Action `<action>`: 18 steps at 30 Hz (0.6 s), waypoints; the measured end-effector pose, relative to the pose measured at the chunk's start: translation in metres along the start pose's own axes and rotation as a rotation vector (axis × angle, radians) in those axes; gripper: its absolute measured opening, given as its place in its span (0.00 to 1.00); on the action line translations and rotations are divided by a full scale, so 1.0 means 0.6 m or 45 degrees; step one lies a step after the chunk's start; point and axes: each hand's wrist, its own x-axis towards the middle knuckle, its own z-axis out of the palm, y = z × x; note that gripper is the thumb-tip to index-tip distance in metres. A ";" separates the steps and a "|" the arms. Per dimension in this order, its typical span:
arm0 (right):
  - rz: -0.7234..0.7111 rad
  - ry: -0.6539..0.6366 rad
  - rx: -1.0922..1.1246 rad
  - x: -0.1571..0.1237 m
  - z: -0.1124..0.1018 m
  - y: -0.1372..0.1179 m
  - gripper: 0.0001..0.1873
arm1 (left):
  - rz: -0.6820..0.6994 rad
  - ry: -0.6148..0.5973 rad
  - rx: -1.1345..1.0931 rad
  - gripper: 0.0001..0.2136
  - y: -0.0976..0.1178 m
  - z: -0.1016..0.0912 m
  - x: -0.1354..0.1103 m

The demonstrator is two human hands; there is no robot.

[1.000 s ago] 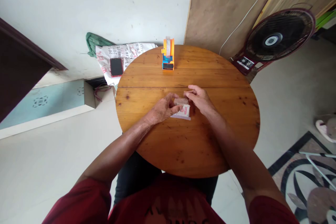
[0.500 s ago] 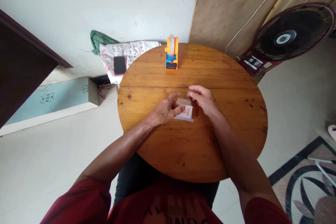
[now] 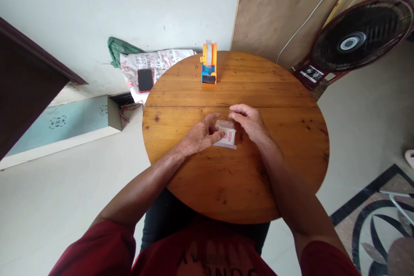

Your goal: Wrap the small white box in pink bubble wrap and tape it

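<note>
On the round wooden table (image 3: pixel 223 185) lies a small white box with red print (image 3: pixel 230 137), with clear plastic film (image 3: pixel 225 124) at its far edge and a pale strip sticking out at its near edge. My left hand (image 3: pixel 202 133) holds the box from the left, thumb pressed on its top and fingers beyond its far left corner. Just past the far right corner is my right hand (image 3: pixel 250 121), its fingers curved and its thumb tip close to the index finger. Whatever may be between those tips is too small to make out.
An orange and blue tape dispenser (image 3: pixel 209 64) stands at the table's far side. Left of the table, a phone (image 3: pixel 145 80) lies on a printed white sack (image 3: pixel 128 75). A fan (image 3: pixel 352 43) stands at the right, near the table edge.
The view has shifted slightly, moving everything a little left in the picture. Both hands keep nearly the same pose around the box.
</note>
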 end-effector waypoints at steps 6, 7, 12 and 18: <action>-0.048 0.009 0.032 -0.005 0.000 -0.009 0.12 | -0.004 -0.001 0.010 0.34 -0.001 -0.002 0.002; -0.043 0.006 0.046 -0.006 0.001 -0.010 0.12 | -0.010 0.001 0.003 0.35 -0.001 -0.002 0.002; -0.023 -0.035 0.128 -0.011 0.004 -0.021 0.12 | -0.012 -0.011 0.006 0.35 0.003 -0.001 0.002; -0.033 -0.077 0.146 -0.026 0.003 -0.041 0.10 | -0.021 -0.012 0.022 0.34 0.009 0.001 0.002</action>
